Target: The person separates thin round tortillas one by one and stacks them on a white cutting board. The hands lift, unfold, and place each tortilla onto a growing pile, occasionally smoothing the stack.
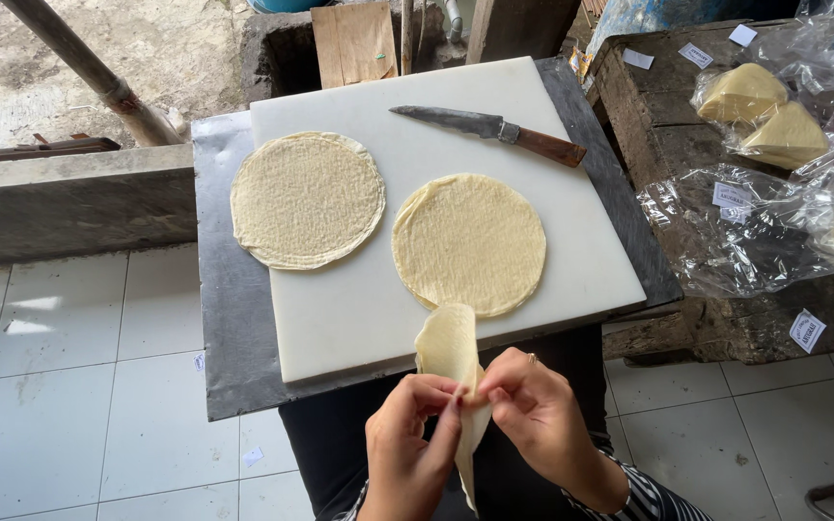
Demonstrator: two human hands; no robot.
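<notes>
My left hand (pixel 407 446) and my right hand (pixel 531 405) pinch a thin, pale yellow pastry sheet (pixel 448 349) together, holding it folded and upright just off the near edge of a white cutting board (pixel 340 318). On the board lie two round stacks of the same sheets, one at the left (pixel 307 199) overhanging the edge and one nearer the middle (pixel 469 243). A knife (pixel 490 131) with a brown wooden handle rests at the board's far side.
The board sits on a grey metal tray (pixel 234 318) above my lap. A dark wooden table (pixel 668 145) at the right holds clear plastic bags (pixel 736 232), wedge-shaped folded sheets in bags (pixel 760 111) and small paper labels. White floor tiles (pixel 60 386) lie at the left.
</notes>
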